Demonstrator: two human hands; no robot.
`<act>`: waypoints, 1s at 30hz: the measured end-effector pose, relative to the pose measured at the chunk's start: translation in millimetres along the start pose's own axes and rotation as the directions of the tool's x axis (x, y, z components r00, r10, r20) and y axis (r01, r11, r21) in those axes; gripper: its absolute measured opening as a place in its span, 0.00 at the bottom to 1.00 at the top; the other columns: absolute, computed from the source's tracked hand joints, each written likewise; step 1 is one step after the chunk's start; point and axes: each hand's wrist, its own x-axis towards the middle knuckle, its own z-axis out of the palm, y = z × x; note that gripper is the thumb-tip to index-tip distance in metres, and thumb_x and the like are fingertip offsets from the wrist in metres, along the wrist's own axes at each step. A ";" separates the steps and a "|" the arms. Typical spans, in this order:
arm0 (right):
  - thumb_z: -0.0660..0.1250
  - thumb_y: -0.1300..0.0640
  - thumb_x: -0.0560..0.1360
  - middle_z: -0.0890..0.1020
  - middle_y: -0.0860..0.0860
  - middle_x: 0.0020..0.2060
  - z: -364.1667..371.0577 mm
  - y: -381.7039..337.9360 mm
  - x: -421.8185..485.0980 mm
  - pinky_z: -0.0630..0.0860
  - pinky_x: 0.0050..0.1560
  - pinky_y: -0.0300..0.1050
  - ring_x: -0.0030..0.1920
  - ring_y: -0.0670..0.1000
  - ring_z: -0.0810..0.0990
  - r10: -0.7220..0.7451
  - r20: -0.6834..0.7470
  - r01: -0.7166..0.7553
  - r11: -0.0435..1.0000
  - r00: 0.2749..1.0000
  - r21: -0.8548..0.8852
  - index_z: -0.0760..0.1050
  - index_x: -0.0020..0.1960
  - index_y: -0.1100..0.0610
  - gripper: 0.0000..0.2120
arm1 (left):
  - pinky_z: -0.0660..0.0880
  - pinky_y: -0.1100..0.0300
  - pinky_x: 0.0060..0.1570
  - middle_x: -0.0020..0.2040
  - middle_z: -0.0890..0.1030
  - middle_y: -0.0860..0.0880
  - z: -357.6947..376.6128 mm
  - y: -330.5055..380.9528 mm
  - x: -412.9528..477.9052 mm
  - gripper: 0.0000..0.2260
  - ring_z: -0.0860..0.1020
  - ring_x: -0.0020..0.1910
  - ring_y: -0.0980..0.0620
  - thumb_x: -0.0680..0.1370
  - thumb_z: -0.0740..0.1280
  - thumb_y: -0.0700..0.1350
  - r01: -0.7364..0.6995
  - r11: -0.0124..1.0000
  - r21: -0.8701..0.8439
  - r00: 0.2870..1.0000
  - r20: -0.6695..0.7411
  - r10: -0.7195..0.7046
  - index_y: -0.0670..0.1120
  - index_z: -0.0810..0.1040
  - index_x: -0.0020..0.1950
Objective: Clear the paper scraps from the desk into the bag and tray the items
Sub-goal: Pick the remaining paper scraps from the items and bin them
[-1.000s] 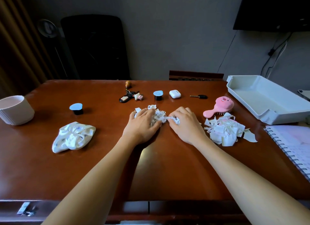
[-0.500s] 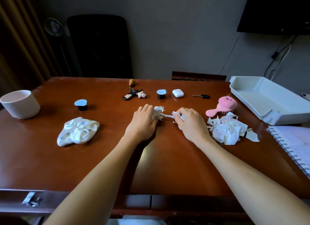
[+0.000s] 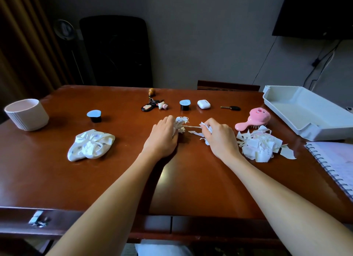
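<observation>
early in the job, by my reading. the left hand [image 3: 162, 139] and right hand [image 3: 219, 139] are both down near the middle of the table [image 3: 57, 179], working a small bunch of paper scraps [image 3: 181, 124] that lies between them. the left grip is curled over one clump and the right grip is pinched on another, with a thin strip stretched from one hand to the other (the bunch looks split between the two). none of it is clear of the table yet.

the bag [image 3: 90, 145] lies crumpled to the left, well apart from the hands. nothing shows that any paper has gone in, though its inside cannot be seen. a larger pile [image 3: 257, 146] of scraps sits just right of the right hand, all of it on the table.

the tray [image 3: 305, 112] at the far right holds nothing visible. the items meant for it are all out on the table:
- the pink hairbrush [image 3: 254, 119], just beside the larger pile
- the key [image 3: 232, 108]
- the earbud case [image 3: 203, 104]
- a keyring [image 3: 152, 106]
- two blue-lidded pots [image 3: 185, 105]

what is left, then, is nearly everything: gather this bunch, open the bag, drop in both lots of paper, and carry each item to the tray. whether the pale cup [image 3: 26, 114] and the notebook [image 3: 334, 166] count as items i cannot say.
</observation>
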 end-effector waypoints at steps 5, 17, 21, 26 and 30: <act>0.61 0.48 0.81 0.84 0.53 0.44 -0.2 1.0 -0.6 0.69 0.29 0.34 0.40 0.51 0.83 0.047 -0.034 -0.048 0.999 0.998 -0.019 0.74 0.57 0.55 0.11 | 0.71 0.52 0.52 0.56 0.76 0.47 1.2 -1.7 0.0 0.12 0.73 0.50 0.46 0.81 0.61 0.46 0.002 1.000 0.008 1.000 -0.013 -0.002 0.47 0.66 0.64; 0.58 0.49 0.81 0.84 0.51 0.44 2.0 2.8 1.8 0.66 0.31 0.37 0.37 0.47 0.75 0.091 -0.007 -0.091 0.994 0.996 -0.060 0.77 0.56 0.55 0.13 | 0.65 0.50 0.59 0.56 0.72 0.48 3.1 -5.4 3.1 0.16 0.68 0.54 0.49 0.81 0.54 0.54 0.035 0.994 0.099 0.999 0.027 -0.038 0.48 0.73 0.61; 0.58 0.45 0.79 0.79 0.47 0.41 1.1 0.8 -0.8 0.62 0.29 0.38 0.37 0.47 0.73 0.026 0.011 -0.025 0.996 1.000 -0.085 0.77 0.51 0.52 0.13 | 0.63 0.48 0.61 0.56 0.70 0.48 2.0 -5.5 1.4 0.21 0.66 0.55 0.49 0.80 0.52 0.62 0.036 0.995 0.090 0.998 0.049 -0.040 0.49 0.72 0.62; 0.59 0.40 0.78 0.77 0.46 0.45 0.3 -1.4 -1.9 0.69 0.35 0.42 0.39 0.47 0.72 -0.039 0.063 0.047 0.991 0.997 -0.129 0.75 0.53 0.48 0.13 | 0.63 0.46 0.61 0.58 0.69 0.48 6.5 -4.8 4.2 0.20 0.67 0.58 0.46 0.81 0.52 0.63 0.063 0.987 0.151 0.996 0.051 -0.072 0.50 0.70 0.61; 0.61 0.44 0.79 0.78 0.46 0.44 2.3 -1.0 -1.0 0.67 0.33 0.39 0.39 0.46 0.74 -0.070 0.077 0.079 0.990 0.995 -0.115 0.75 0.53 0.48 0.10 | 0.64 0.47 0.59 0.55 0.68 0.49 6.6 -6.0 4.8 0.18 0.68 0.56 0.46 0.82 0.52 0.60 0.061 0.989 0.138 0.997 0.045 -0.067 0.48 0.69 0.59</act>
